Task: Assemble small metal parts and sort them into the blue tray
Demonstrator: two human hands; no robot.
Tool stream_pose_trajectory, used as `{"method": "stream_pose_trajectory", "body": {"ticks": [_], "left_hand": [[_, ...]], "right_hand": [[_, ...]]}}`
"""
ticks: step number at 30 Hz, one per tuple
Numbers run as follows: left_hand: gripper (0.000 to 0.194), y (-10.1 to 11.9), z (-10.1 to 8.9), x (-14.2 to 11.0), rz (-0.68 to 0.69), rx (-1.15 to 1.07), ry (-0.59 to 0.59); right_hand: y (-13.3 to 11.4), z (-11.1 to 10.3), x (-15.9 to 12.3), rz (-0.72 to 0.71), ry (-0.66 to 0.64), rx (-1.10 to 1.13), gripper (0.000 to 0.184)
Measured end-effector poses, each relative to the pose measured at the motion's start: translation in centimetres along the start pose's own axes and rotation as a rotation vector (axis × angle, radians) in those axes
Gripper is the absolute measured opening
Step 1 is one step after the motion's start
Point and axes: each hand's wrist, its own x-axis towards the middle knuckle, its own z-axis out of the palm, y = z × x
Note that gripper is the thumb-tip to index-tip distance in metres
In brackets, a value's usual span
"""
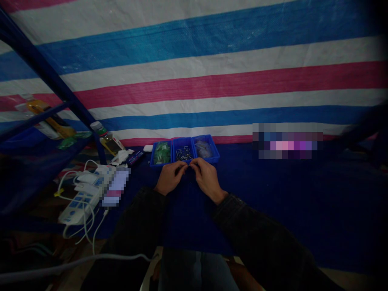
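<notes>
The left hand (169,178) and right hand (207,180) sit close together over a worktop (248,210) covered in dark blue cloth. Their fingers (182,167) curl narrowly inward, tips meeting at the near rim of a blue plastic three-compartment tray (206,161); anything pinched between them is too small to tell. The tray's middle compartment holds small, slim metal-tipped pins (183,152), its left one green parts (160,153), its right one a clear plastic bag (203,148). Farther left lies a white power strip (79,206), and beyond everything hangs a blue, white and pink striped tarpaulin (194,81).
</notes>
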Motion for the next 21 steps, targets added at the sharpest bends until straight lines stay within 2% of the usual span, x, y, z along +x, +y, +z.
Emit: {"method": "stream_pose_trajectory", "body": {"ticks": [4, 13, 21], "left_hand": [[0.019, 0.09, 0.01, 0.01, 0.003, 0.012, 0.0], [0.02, 0.14, -0.16, 0.0, 0.009, 0.014, 0.019], [0.02, -0.09, 0.0, 0.03, -0.03, -0.006, 0.035]], "right_hand": [[-0.14, -0.16, 0.03, 0.036, 0.001, -0.05, 0.017], [-0.44, -0.35, 0.22, 0.106, 0.039, -0.091, 0.042], [-0.73, -0.6, 0.31, 0.121, 0.084, 0.082, 0.026]]}}
